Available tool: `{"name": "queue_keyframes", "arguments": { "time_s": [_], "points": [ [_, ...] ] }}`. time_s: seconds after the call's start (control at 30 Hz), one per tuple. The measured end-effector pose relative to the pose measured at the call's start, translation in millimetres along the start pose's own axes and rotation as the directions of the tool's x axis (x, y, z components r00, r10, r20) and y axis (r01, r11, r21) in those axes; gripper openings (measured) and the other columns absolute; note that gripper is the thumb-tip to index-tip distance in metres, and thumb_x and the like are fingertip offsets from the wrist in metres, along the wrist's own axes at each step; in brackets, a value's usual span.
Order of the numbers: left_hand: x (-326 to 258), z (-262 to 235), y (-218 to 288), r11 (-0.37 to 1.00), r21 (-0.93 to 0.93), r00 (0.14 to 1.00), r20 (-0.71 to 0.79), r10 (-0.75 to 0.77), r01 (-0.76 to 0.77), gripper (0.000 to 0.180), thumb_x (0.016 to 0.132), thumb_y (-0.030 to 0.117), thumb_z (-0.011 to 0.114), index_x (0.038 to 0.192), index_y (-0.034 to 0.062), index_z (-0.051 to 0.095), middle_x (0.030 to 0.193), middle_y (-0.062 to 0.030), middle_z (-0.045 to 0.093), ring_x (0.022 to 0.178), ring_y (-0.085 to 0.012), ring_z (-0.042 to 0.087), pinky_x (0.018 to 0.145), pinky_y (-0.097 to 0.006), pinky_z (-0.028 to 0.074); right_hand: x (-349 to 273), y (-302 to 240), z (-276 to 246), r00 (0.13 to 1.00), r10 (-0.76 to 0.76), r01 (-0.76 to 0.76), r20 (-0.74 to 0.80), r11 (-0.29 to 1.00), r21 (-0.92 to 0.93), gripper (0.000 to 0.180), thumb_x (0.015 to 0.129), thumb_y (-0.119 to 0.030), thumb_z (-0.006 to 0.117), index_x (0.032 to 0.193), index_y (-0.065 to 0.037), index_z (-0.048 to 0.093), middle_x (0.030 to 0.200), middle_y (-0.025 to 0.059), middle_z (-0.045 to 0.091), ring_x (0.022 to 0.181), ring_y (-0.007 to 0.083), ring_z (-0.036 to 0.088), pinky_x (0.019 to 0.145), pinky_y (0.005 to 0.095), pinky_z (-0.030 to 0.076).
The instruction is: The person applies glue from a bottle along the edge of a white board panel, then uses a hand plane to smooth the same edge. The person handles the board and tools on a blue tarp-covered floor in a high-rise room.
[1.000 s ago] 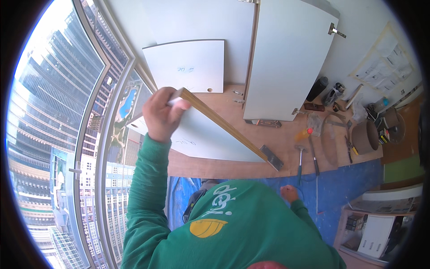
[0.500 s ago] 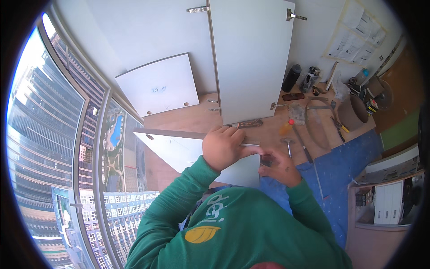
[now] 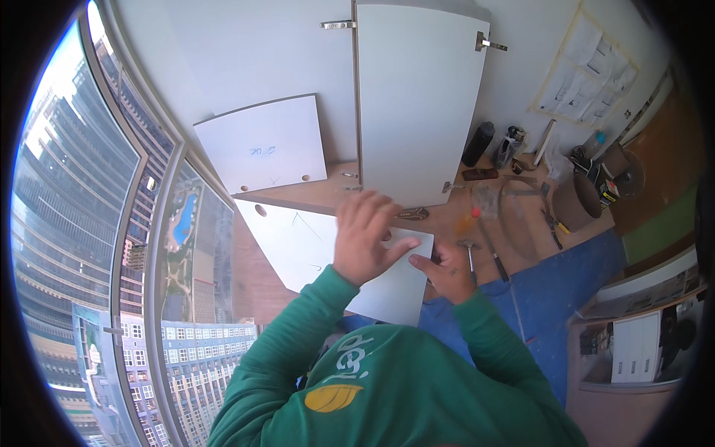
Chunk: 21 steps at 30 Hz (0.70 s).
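A white board with pencil marks and a round hole near its far left corner lies tilted across the work surface in front of me. Over its right part is my left hand, fingers stretched and thumb pointing right; no hold on the board shows. At the board's right edge, my right hand has its thumb on the top face and its fingers curled around the edge, partly hidden. Past my left hand, a utility knife lies on the wood.
A tall white door with hinges stands against the wall, beside a smaller marked panel. To the right lie a hammer, pliers, a dark bottle and a brown tub. Windows line the left; blue sheeting covers the floor.
The white board has tipped so that more of its top face shows. My left hand has come off its far edge and opened, while my right hand stays at the right edge.
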State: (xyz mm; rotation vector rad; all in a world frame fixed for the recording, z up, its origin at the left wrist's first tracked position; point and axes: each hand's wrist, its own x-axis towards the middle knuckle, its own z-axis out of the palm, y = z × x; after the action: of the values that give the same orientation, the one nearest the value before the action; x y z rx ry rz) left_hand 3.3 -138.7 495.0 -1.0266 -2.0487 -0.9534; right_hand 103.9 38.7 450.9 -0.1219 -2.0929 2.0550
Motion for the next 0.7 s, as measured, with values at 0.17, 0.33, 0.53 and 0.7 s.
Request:
{"name": "queue_keyframes", "arguments": {
  "time_s": [0.17,0.33,0.53,0.7],
  "points": [
    [-195,-4,-88,0.612,-0.062,0.584,-0.235,-0.777,0.788,0.048,0.096,0.026,0.072,0.127,-0.0048,0.054,0.127,-0.0227,0.057,0.121,-0.0376,0.052,0.106,-0.049,0.04,20,-18,16,1.0,-0.019,0.021,0.011,0.979,-0.202,0.031,0.094,-0.021,0.078,0.11,0.004,0.069,0.093,0.0084,0.074,0.081,0.0116,0.066,0.073,0.0286,0.054],
    [-301,22,-72,-0.472,-0.558,-0.298,0.377,-0.877,0.683,0.062,0.105,0.054,0.043,0.14,0.0022,0.048,0.129,-0.0174,0.057,0.12,-0.0309,0.054,0.104,-0.052,0.042,46,-4,20,0.998,-0.023,0.012,-0.055,0.984,-0.177,0.027,0.094,-0.019,0.077,0.106,0.003,0.069,0.09,0.0049,0.072,0.078,0.0085,0.063,0.07,0.0262,0.051],
    [-320,69,-57,-0.757,-0.638,-0.263,0.713,-0.65,0.142,0.081,0.104,0.07,0.025,0.154,0.0086,0.04,0.154,-0.0173,0.049,0.142,-0.037,0.046,0.118,-0.061,0.033,61,4,27,0.997,-0.014,0.008,-0.082,0.997,-0.072,0.026,0.095,-0.015,0.075,0.111,0.004,0.068,0.099,0.0056,0.072,0.085,0.0096,0.063,0.08,0.0263,0.051],
    [-297,77,-50,-0.671,-0.74,-0.293,0.65,-0.702,-0.034,0.079,0.104,0.068,0.031,0.152,0.0073,0.044,0.153,-0.0161,0.051,0.139,-0.037,0.049,0.118,-0.054,0.037,59,7,26,0.997,-0.026,0.025,-0.076,1.0,-0.018,0.031,0.095,-0.015,0.076,0.117,0.005,0.066,0.107,0.008,0.071,0.096,0.0113,0.063,0.091,0.028,0.049]
  ]
}}
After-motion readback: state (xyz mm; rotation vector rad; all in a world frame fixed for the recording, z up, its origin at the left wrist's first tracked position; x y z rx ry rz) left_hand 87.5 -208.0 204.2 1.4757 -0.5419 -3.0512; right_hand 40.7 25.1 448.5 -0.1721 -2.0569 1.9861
